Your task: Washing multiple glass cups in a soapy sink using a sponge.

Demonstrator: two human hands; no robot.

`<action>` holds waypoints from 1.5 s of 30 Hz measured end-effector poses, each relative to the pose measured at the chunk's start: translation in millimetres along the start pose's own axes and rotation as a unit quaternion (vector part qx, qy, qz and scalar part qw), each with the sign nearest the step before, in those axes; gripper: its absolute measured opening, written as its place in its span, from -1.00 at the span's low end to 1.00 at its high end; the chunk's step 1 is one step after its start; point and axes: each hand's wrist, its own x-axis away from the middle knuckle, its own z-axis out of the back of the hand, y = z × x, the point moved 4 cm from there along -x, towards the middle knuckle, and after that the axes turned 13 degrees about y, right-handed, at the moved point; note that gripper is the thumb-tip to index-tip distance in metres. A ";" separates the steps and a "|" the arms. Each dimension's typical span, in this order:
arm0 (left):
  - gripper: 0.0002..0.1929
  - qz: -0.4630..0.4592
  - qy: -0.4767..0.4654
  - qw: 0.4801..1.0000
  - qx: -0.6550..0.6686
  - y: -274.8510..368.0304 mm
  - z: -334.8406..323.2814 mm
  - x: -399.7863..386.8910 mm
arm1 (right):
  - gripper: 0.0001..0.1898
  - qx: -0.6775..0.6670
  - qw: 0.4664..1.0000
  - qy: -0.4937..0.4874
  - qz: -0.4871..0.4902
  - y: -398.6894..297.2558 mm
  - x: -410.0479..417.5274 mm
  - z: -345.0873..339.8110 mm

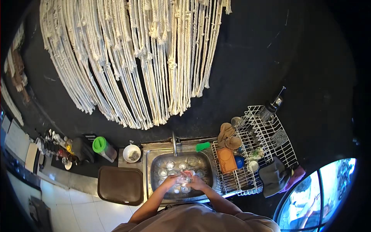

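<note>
Over the stainless steel sink, my left hand and my right hand meet around a clear glass. A small reddish-pink item, perhaps a sponge or cloth, shows at the glass beside my right fingertips. Blur hides how the fingers grip it. Several more clear glasses, among them one glass at the back and one at the right, stand or lie in the basin around my hands. Behind them rises the metal faucet.
Right of the sink, a white wire dish rack holds an orange board and a grey cloth. A green object lies on the sink's back rim. To the left are a brown tray, a white bowl and a green-lidded pitcher.
</note>
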 end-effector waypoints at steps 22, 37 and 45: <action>-0.63 -0.022 0.112 0.993 0.011 19.9 -94.9 28.6 | -0.16 -0.147 0.985 -0.084 0.022 31.3 -3.5 71.5; -0.80 -0.141 0.104 0.984 0.033 5.1 -92.2 11.5 | -0.20 -0.245 0.962 -0.097 -0.072 44.1 -9.6 77.7; -0.76 -0.179 0.061 0.979 -0.078 23.1 -88.6 39.5 | -0.27 -0.313 0.938 -0.127 -0.082 7.5 -4.1 92.0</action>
